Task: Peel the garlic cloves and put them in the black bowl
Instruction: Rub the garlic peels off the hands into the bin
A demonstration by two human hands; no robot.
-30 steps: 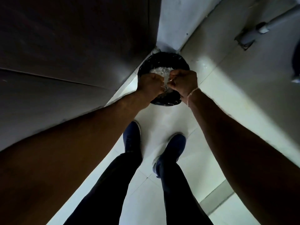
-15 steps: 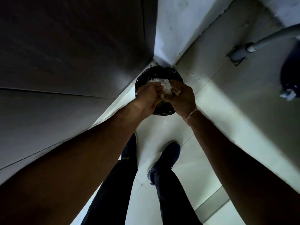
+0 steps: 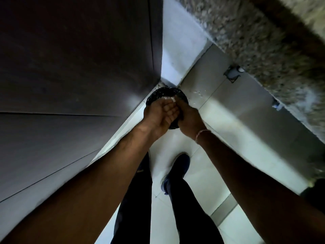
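Step in hand: I am judging that I am brushing garlic skins off my palms into the black-lined bin (image 3: pixel 182 97) on the floor, a clean-up within the peeling task.
Left hand: my left hand (image 3: pixel 158 114) is hovering over the bin, palm turned up, fingers relaxed and gripping nothing that I can see.
Right hand: my right hand (image 3: pixel 190 118) is pressing against the left at the fingers, back turned to the camera; I cannot tell whether its fingers are curling round anything.
Garlic skins: a pale papery clump (image 3: pixel 168 98) is showing just past my fingertips, over the mouth of the bin.
Doing it well: I am aiming to keep both hands directly above the opening and low, rubbing palm across palm so that flakes are falling inside and not onto the tiles (image 3: pixel 207 155); some white specks (image 3: pixel 198 93) are already lying just beside the bin.
Black bowl and cloves: neither is appearing anywhere in view, so I cannot say how many cloves are peeled.
Hard to make out: the light is dim, my hands are covering most of the bin, and the speckled counter edge (image 3: pixel 263 41) at upper right is smearing with blur.
Cut off: my dark trouser legs and one blue shoe (image 3: pixel 177 171) are showing below; the other foot is hiding behind my left arm.
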